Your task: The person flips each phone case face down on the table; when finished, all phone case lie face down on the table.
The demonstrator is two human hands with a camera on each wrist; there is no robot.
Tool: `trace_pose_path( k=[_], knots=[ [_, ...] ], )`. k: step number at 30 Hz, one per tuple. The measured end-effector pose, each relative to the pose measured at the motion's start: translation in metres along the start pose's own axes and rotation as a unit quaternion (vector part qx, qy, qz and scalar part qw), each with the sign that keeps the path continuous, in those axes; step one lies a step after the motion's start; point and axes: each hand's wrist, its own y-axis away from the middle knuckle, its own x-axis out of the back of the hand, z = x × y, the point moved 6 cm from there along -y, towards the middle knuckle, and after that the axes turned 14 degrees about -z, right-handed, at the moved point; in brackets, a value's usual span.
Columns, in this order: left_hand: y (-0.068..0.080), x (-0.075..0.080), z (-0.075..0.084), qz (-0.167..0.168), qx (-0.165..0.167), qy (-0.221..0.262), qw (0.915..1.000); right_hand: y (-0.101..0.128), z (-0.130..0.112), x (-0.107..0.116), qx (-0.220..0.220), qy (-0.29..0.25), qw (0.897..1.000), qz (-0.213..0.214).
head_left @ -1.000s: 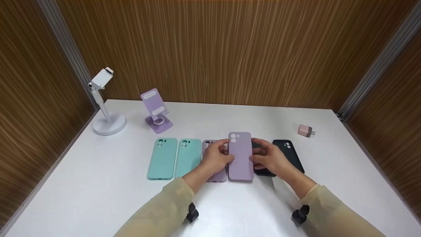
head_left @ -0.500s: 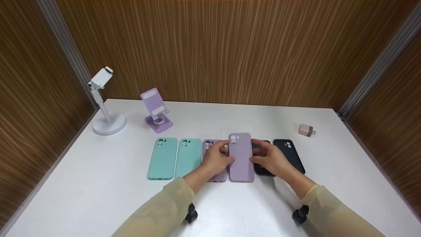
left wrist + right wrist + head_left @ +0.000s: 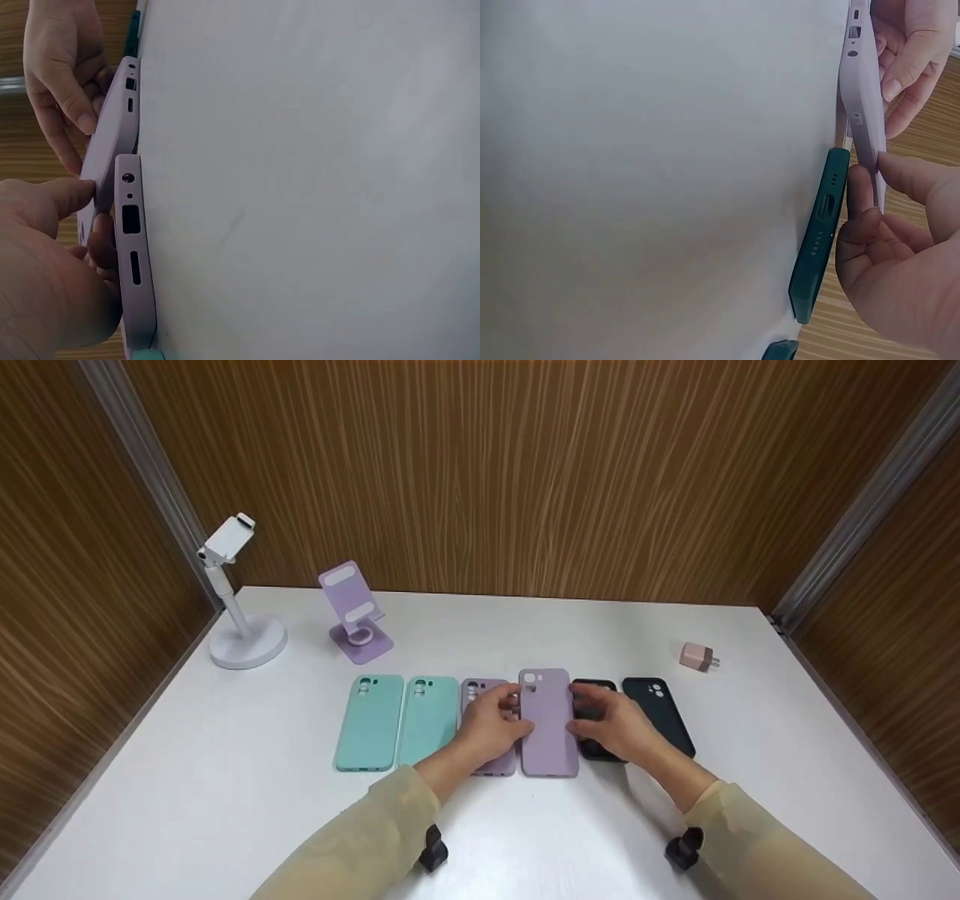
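Note:
Both hands hold a lilac phone case (image 3: 547,724) by its long edges, in the middle of a row of cases on the white table (image 3: 225,780). My left hand (image 3: 495,721) pinches its left edge and my right hand (image 3: 604,721) pinches its right edge. In the left wrist view the held case (image 3: 112,135) tilts slightly, its near end low by the table. A second lilac case (image 3: 480,690) lies flat under my left hand, and its end shows up close (image 3: 133,255). A dark green case (image 3: 817,232) lies under my right hand (image 3: 900,262).
Two teal cases (image 3: 370,722) (image 3: 429,718) lie left of the lilac ones. Two dark cases (image 3: 595,690) (image 3: 660,712) lie to the right. A white phone stand (image 3: 240,619) and a purple stand (image 3: 352,611) are at the back left. A pink charger (image 3: 697,656) sits far right. Wooden walls enclose the table.
Both hands have lowered the lilac case toward the table; its far end has come down and it now sits nearly level with the row.

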Motion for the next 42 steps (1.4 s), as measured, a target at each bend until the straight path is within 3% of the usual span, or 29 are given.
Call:
trace_pose_path(
  k=[9,17,24,33,42],
  knots=[
    [0.0,0.0,-0.002,0.002,-0.003,-0.018,0.9998,-0.004,0.002,-0.002,-0.004,-0.009,1.0,-0.021],
    [-0.001,-0.001,-0.002,-0.001,0.0,-0.026,0.9997,-0.004,0.001,-0.002,-0.002,0.007,1.0,-0.024],
    [0.001,-0.001,0.0,-0.005,-0.019,-0.021,0.9996,-0.002,-0.001,-0.001,0.007,0.037,0.999,-0.018],
    [0.002,-0.002,-0.002,-0.009,-0.009,-0.017,0.9998,-0.001,-0.003,-0.003,-0.001,0.055,0.998,-0.024],
    [0.001,0.001,0.003,0.0,0.008,-0.022,0.9997,0.004,-0.002,0.008,-0.002,0.027,1.0,-0.012]
  ],
)
